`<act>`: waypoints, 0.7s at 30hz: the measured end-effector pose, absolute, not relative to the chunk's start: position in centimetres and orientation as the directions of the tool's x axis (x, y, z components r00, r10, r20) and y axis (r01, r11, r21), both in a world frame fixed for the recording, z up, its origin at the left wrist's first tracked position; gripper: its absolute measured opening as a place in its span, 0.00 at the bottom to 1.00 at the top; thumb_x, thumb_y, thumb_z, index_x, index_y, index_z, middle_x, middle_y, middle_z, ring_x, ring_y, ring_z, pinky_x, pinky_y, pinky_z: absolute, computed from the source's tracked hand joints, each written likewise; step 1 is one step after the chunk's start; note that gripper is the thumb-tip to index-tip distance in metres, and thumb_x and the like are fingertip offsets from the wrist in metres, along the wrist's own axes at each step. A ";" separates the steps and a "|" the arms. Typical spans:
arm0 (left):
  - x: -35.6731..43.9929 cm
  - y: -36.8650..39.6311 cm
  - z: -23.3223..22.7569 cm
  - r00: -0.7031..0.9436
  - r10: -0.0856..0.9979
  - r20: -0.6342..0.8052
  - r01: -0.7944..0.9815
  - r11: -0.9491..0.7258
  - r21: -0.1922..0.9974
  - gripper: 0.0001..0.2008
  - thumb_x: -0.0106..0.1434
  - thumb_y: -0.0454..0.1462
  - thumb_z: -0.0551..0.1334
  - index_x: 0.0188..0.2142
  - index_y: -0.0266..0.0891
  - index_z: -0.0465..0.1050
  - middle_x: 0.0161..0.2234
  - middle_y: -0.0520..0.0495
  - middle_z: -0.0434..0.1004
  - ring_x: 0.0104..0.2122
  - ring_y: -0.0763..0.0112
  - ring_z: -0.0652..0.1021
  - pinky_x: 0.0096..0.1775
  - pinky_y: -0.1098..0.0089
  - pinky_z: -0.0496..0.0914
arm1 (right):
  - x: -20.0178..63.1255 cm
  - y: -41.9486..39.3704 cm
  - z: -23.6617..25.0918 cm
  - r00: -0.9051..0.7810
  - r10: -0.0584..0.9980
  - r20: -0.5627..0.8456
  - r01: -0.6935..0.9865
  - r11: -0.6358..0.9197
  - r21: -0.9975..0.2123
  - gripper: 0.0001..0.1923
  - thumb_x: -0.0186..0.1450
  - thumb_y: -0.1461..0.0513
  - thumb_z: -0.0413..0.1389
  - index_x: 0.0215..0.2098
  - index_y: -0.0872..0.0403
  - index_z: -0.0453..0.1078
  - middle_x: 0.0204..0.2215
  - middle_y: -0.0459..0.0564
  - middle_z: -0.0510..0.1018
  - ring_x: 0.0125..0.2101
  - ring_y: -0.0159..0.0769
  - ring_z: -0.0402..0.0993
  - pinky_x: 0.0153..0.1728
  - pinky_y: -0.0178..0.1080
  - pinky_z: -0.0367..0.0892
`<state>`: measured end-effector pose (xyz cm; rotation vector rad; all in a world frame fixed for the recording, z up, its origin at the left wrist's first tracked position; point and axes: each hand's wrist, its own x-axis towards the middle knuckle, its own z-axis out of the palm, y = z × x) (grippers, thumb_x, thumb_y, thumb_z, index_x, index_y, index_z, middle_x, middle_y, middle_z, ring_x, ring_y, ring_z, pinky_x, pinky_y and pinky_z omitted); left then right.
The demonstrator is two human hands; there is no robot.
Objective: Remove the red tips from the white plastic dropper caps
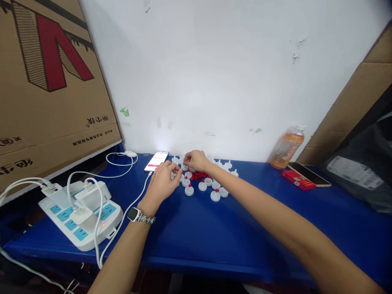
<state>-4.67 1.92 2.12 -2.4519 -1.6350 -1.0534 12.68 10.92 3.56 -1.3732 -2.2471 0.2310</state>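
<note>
Several small white round caps (215, 195), some with a red tip on top, lie scattered on the blue table (232, 228) near the wall. A little pile of tiny red pieces (199, 175) sits among them. My left hand (162, 183), a watch on its wrist, rests at the left edge of the caps with fingertips pinched on a white cap. My right hand (196, 160) hovers over the back of the group, fingers curled together on something small that I cannot make out.
A lit phone (156, 160) lies left of the caps, its white cable running to a white power strip (81, 212) with chargers. An orange drink bottle (286, 148), a red box (297, 180) under a second phone, and cardboard boxes flank the table.
</note>
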 end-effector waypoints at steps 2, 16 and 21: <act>-4.5 1.9 2.1 0.213 0.784 0.584 0.803 -0.481 0.352 0.10 0.68 0.43 0.56 0.40 0.42 0.73 0.40 0.45 0.72 0.43 0.59 0.72 0.44 0.60 0.68 | 13.2 10.1 4.2 -0.320 0.871 0.373 0.705 0.482 -0.520 0.05 0.60 0.61 0.60 0.30 0.54 0.77 0.29 0.48 0.81 0.32 0.35 0.74 0.42 0.40 0.63; -3.8 1.3 1.6 0.316 0.784 0.535 0.718 -0.566 0.405 0.18 0.72 0.47 0.49 0.52 0.40 0.66 0.45 0.42 0.73 0.44 0.59 0.72 0.48 0.58 0.68 | 17.2 8.1 3.9 -0.569 0.768 0.294 0.696 0.640 -0.325 0.09 0.62 0.62 0.58 0.38 0.52 0.79 0.34 0.51 0.80 0.37 0.40 0.72 0.43 0.41 0.60; -3.8 1.3 1.6 0.330 0.785 0.524 0.729 -0.564 0.387 0.16 0.71 0.46 0.50 0.51 0.42 0.67 0.46 0.44 0.73 0.45 0.58 0.72 0.47 0.58 0.68 | 15.8 9.7 4.3 -0.666 0.720 0.196 0.731 0.682 -0.021 0.09 0.60 0.61 0.62 0.38 0.50 0.81 0.34 0.53 0.80 0.41 0.44 0.72 0.49 0.44 0.52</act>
